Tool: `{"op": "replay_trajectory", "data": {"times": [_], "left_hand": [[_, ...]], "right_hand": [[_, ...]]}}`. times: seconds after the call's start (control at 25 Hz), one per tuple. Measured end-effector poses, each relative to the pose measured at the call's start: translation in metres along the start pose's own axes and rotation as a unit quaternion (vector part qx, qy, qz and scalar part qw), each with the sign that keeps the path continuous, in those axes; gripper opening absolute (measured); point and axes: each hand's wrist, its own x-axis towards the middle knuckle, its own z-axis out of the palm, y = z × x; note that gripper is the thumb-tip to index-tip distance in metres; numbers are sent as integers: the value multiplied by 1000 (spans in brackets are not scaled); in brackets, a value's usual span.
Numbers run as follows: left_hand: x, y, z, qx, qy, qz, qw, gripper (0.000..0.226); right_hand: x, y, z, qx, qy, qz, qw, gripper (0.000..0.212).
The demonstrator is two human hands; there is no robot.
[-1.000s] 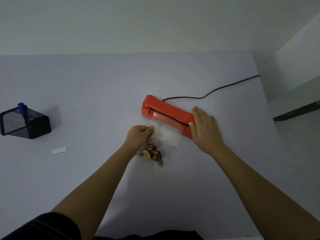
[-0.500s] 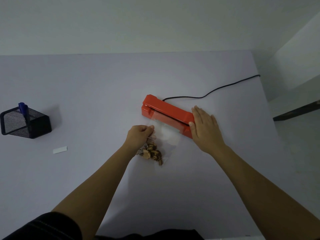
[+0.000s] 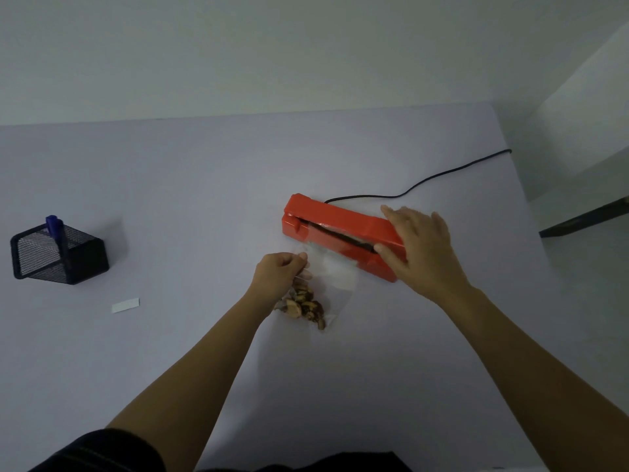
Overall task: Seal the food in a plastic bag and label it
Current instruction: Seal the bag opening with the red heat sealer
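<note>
A clear plastic bag (image 3: pixel 335 274) lies on the table with brown food pieces (image 3: pixel 303 306) at its near end. Its open top reaches into the red heat sealer (image 3: pixel 337 221), whose lid stands raised so that a dark gap shows along the front. My left hand (image 3: pixel 277 274) pinches the bag's left edge just in front of the sealer. My right hand (image 3: pixel 420 247) holds the right end of the lid, fingers over the top and thumb at its front edge. A small white label (image 3: pixel 125 305) lies far to the left.
A black mesh pen holder (image 3: pixel 58 255) with a blue pen (image 3: pixel 54 226) stands at the left of the pale table (image 3: pixel 204 185). The sealer's black cord (image 3: pixel 425 180) runs to the table's right edge. A wall rises behind the table.
The sealer's lid was pressed down under my flat right hand; now it is lifted at the front and my right hand holds it. My left hand stays on the bag.
</note>
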Motion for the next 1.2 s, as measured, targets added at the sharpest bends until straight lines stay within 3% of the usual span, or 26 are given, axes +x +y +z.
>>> {"op": "replay_trajectory", "data": {"times": [0.12, 0.24, 0.52, 0.6, 0.68, 0.8, 0.88, 1.0, 1.12, 1.2], "left_hand": [[0, 0, 0, -9, -2, -1, 1000, 29], [-2, 0, 0, 1, 3, 3, 1000, 26], [-5, 4, 3, 36, 23, 20, 999, 27], [-5, 4, 2, 42, 26, 22, 999, 25], [-6, 5, 2, 41, 27, 25, 998, 22], [-9, 6, 0, 81, 19, 83, 993, 38], [-8, 6, -2, 161, 13, 153, 975, 50], [-2, 7, -1, 265, 12, 222, 938, 55], [2, 10, 1, 337, 8, 240, 910, 55], [4, 11, 3, 365, 2, 220, 905, 53]], "right_hand": [[14, -18, -34, 152, 76, 17, 985, 66], [39, -50, -57, 329, 90, 13, 940, 78], [92, -112, -63, 432, -11, -51, 900, 84], [91, -114, -60, 444, -4, -52, 895, 80], [79, -103, -54, 467, 62, 9, 882, 64], [35, -82, -26, 486, 226, 247, 807, 24], [-1, -78, 6, 444, 256, 390, 765, 17], [-33, -82, 51, 463, 156, 481, 728, 30], [-29, -87, 62, 506, 32, 484, 713, 39], [-20, -87, 62, 529, 8, 468, 708, 41]]}}
